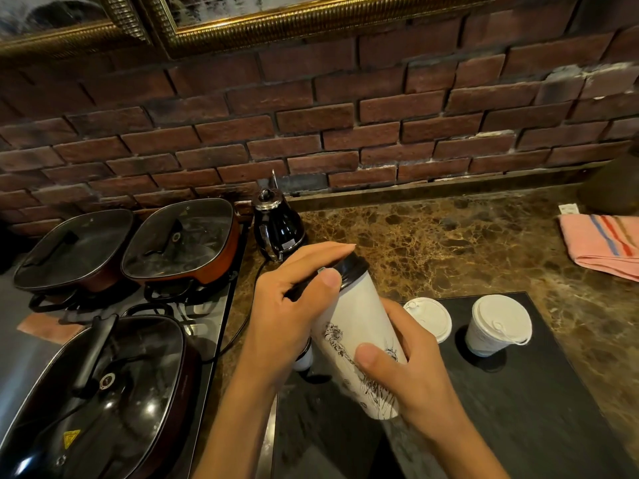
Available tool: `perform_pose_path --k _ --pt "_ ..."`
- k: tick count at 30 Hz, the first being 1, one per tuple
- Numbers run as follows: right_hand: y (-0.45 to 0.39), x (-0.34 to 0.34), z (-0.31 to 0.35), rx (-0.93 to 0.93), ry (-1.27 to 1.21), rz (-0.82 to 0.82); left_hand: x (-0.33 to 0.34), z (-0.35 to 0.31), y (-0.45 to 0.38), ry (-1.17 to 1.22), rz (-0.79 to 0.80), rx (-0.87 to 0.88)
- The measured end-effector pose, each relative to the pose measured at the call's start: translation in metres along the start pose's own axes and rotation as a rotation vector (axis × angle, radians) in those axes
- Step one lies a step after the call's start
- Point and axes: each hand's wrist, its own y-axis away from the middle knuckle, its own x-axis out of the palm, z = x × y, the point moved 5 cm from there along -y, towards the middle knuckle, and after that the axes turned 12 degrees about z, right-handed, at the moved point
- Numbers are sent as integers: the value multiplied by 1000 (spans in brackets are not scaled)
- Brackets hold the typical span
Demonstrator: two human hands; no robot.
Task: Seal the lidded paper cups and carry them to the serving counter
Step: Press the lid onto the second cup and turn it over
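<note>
**Tall cup held tilted over the dark tray**

Both hands hold a tall white cup (359, 340) aslant: right hand (411, 371) wraps its base, left hand (294, 299) has fingers clamped on the black lid (351, 266). Two white-lidded paper cups (498, 326) stand on the dark tray (539, 409) on the marble worktop (432, 233).

Rough brick wall (311, 108), glossy marble counter (432, 236), matt paper cup (356, 326)

towel (603, 244): cut by right edge | small cup (304, 359): mostly hidden

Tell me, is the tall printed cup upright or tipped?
Tipped: the tall printed cup leans with its black lid toward the wall, held off the tray in both hands.
</note>
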Motion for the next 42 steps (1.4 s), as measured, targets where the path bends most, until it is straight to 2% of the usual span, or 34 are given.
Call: perform_pose_path --k 3,8,12,15,20,22,26,33,37,42 --pt "-4 1 -2 33 -22 26 -1 5 -2 18 -93 -32" --pt "-4 0 -5 76 202 -37 -3 14 -1 72 -193 -82" --pt "0 6 -2 -1 373 -62 1 19 2 61 -199 -122" --pt "2 2 -1 -27 271 -75 0 19 3 62 -132 -136" --pt "-3 0 -2 23 -160 52 -3 15 4 114 -59 -80" --pt "-2 2 -5 61 -226 83 -2 15 4 118 -43 -63" --pt "-4 7 -6 86 -158 57 -5 14 3 119 -148 -37" --pt "2 12 5 2 380 -60 -3 11 0 71 -230 -45" --pt "5 7 4 -23 292 -83 0 11 2 114 -161 -106" --pt "-2 1 6 -13 47 28 -1 8 7 168 -180 -81"
